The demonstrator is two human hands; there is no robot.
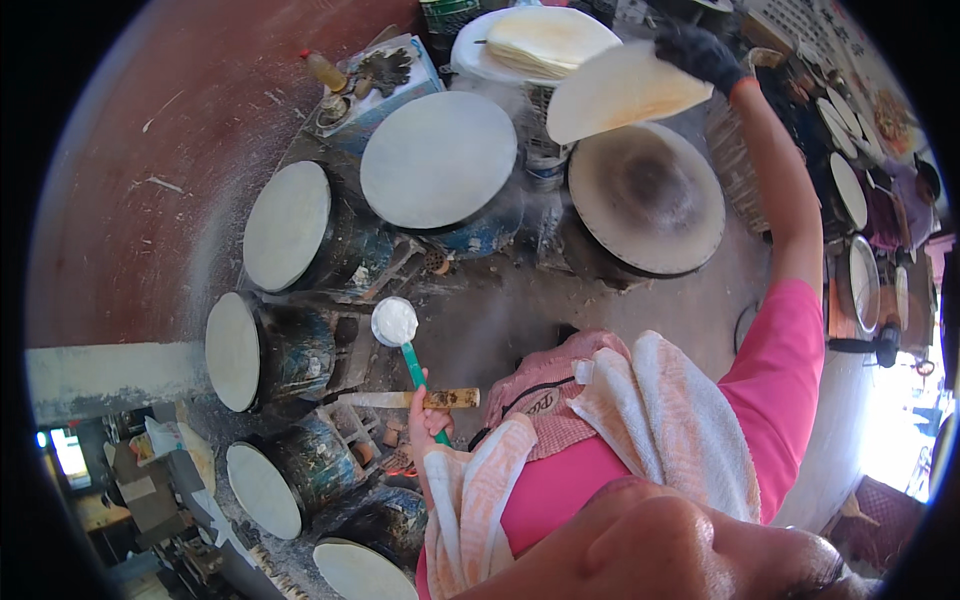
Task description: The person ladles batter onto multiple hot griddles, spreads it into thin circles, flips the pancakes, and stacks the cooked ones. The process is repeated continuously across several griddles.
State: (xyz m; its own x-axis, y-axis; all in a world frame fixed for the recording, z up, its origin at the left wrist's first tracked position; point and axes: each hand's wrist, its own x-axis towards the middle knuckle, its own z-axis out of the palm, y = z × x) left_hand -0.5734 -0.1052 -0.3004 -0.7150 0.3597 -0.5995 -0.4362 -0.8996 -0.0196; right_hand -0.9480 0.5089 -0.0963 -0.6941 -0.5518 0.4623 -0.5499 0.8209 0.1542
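My left hand (pixel 430 417) is closed around the green handle of a ladle (pixel 394 321), whose round bowl holds white batter. Across the same hand lies a flat scraper (pixel 375 400) with a worn wooden handle, apparently gripped along with it. In a dark glove with an orange cuff, my right hand (pixel 701 58) holds a thin round flatbread (pixel 626 94) by its edge. That flatbread hangs tilted over the back edge of a bare griddle (pixel 649 195) with a darkened middle. Behind it, a stack of flatbreads (pixel 551 37) rests on a white round tray (pixel 465 56).
Drum stoves stand in an arc; white sheets cover the griddles at the centre (pixel 439 161), upper left (pixel 289 225), left (pixel 234 352) and lower left (pixel 264 491). Embers (pixel 401 472) glow low down. An oil bottle (pixel 324 71) stands by the wall. Another person (pixel 907 195) is at far right.
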